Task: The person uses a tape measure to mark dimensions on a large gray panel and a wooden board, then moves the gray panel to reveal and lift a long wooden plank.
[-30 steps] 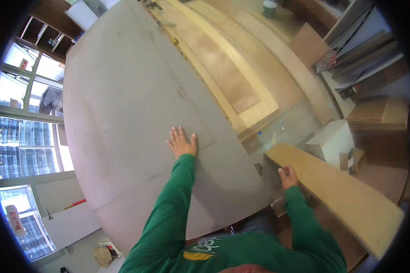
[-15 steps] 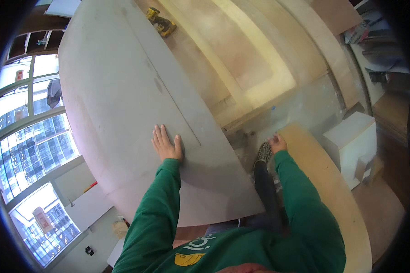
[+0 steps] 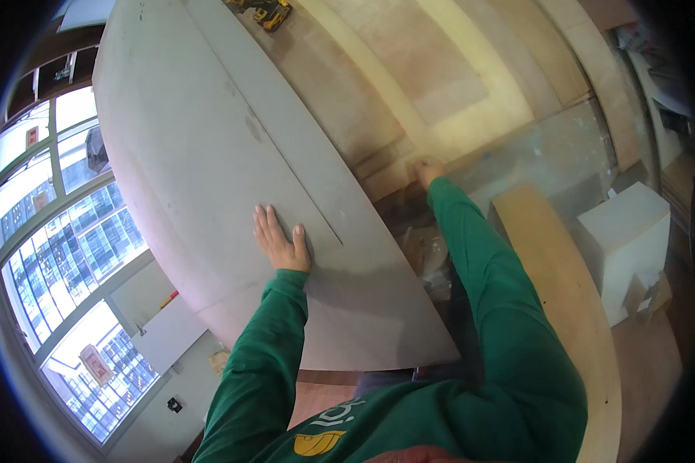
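Observation:
A large pale board (image 3: 185,177) with a long dark slit stands tilted up in front of me, its lower edge by my waist. My left hand (image 3: 283,241) lies flat on it beside the lower end of the slit, fingers stretched out and thumb apart. Past the board's right edge, my right hand (image 3: 429,171) is at the near end of a wooden frame (image 3: 459,127) with yellowish strips. Blur hides its fingers, so I cannot tell whether they grip the wood. On the wood at the top sits a yellow and black cordless drill (image 3: 269,13).
A curved light wood panel (image 3: 567,285) runs along my right side. Beyond it stands a white box (image 3: 627,235). Windows (image 3: 73,231) line the left wall, with a white board (image 3: 166,333) below them. Clutter lies in the gap between the large board and the wood panel.
My right hand has moved forward from beside my shoe to the end of the wooden frame. My left hand stays flat on the board. The view has shifted slightly.

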{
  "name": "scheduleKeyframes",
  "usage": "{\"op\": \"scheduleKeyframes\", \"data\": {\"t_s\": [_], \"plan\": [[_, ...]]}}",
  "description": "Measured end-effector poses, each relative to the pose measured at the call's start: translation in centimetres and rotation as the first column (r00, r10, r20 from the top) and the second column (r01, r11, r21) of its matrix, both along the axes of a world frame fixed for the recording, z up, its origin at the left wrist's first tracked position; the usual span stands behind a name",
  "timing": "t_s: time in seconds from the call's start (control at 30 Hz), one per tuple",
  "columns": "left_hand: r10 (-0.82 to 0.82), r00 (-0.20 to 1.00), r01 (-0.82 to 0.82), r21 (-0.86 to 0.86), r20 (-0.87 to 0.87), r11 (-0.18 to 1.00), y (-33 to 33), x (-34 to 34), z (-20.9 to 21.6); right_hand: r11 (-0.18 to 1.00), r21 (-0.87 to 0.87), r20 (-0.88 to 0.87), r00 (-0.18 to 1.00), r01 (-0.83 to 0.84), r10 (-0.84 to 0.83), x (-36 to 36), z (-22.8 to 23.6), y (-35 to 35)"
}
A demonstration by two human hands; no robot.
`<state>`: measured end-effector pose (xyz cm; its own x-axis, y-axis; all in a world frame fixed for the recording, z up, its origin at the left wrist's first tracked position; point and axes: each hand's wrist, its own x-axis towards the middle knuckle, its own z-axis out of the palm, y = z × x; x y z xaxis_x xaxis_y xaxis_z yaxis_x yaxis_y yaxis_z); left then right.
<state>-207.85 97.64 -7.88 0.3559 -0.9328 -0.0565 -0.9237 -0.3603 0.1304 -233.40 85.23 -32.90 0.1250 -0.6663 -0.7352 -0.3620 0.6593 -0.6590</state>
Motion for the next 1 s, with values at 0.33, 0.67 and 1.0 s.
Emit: {"op": "scheduleKeyframes", "data": {"t_s": [0.33,0.67,1.0], "plan": [[-0.034,0.999,0.033,-0.028,-0.028,0.999,-0.4,0.1,-0.4,0.946,-0.107,0.03,0.952,0.306,-0.304,7.5,-5.9,-1.8],[0.02,0.999,-0.022,0.062,0.027,0.998,0.7,0.5,0.9,0.927,0.023,0.095,0.922,0.374,-0.375,10.3,-1.1,-3.5],[0.023,0.999,-0.025,0.072,0.028,0.997,-0.1,0.6,0.9,0.929,-0.078,0.034,0.932,0.362,-0.361,10.4,-8.8,-3.1]]}}
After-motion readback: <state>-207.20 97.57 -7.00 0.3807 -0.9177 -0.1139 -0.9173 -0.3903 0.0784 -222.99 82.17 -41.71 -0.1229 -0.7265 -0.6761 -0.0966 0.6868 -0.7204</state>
